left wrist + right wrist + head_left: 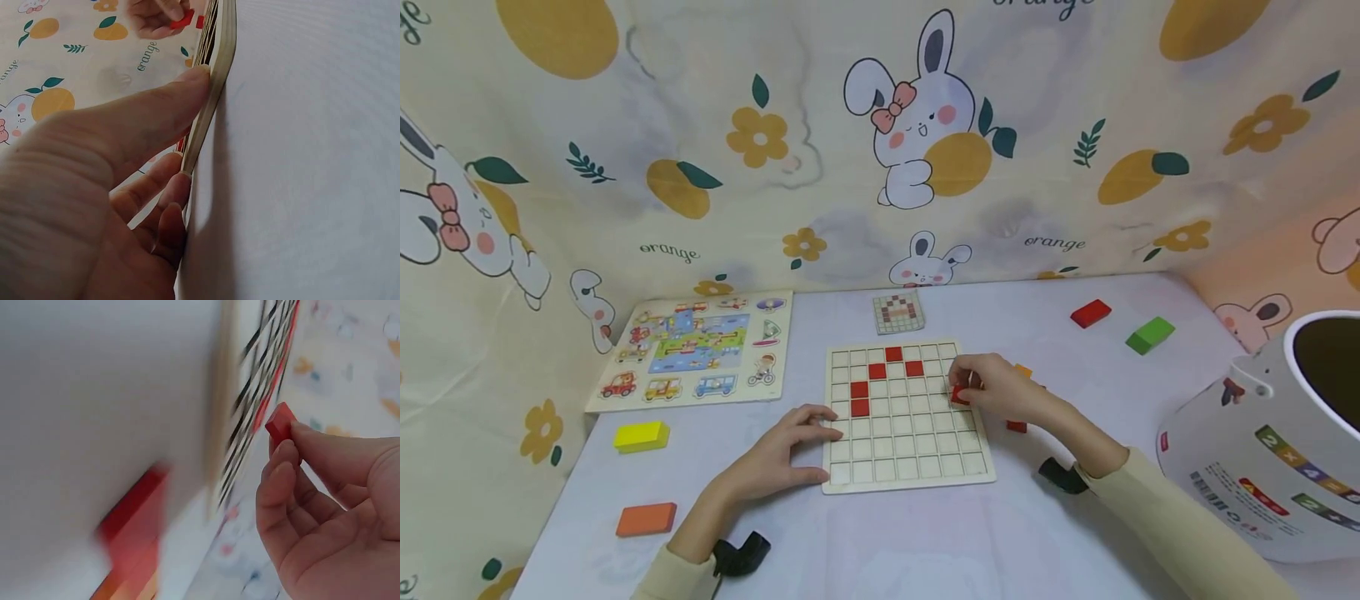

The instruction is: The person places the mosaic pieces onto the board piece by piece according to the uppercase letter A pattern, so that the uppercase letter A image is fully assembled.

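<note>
A square grid board (917,467) lies in front of me, with several red squares (859,407) set in its upper cells. At its left edge my left hand (775,454) rests, thumb and fingertips touching the rim. Thumb and fingers of my right hand (1000,389) pinch a small red block (281,420) over the board's right side. Just right of the board, partly hidden by that hand, are an orange block (1022,371) and another red block (1017,427).
Behind the board lies a pattern card (898,312). A vehicle puzzle (679,404), a yellow block (642,437) and an orange-red block (646,519) are at left. At right are a red block (1091,313), a green block (1150,335) and a white bucket (1247,467).
</note>
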{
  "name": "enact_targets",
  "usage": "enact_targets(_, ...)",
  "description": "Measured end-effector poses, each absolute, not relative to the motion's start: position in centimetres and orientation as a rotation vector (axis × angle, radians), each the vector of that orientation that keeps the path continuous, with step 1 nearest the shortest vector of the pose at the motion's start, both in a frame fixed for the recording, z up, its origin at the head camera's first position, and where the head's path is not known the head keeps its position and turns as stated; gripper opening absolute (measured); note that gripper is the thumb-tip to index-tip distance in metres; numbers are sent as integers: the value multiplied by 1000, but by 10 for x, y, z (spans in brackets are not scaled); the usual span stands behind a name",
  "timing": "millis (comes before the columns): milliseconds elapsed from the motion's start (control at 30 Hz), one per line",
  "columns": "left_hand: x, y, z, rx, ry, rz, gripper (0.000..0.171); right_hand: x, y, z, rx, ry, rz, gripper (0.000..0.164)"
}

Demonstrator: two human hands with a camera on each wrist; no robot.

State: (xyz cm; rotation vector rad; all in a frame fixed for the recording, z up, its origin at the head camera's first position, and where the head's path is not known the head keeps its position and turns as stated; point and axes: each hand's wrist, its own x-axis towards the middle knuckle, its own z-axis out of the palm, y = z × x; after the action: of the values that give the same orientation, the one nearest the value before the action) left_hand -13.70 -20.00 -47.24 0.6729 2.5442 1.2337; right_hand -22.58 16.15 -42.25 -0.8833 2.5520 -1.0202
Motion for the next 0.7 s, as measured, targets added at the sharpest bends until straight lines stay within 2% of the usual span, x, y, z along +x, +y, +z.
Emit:
enact_targets(267, -137, -201, -472, 660, 2546, 1224, 48, -220, 95, -420, -1082, 2438, -957, 14)
enact_targets(433, -138, -203, -473, 683, 2555, 1217, 47, -216, 58, -420, -1148, 2373, -942, 19)
enact_targets(700, -138, -202, -473, 710, 2537, 1244, 48, -211, 30, -429, -1215, 2355, -879, 19)
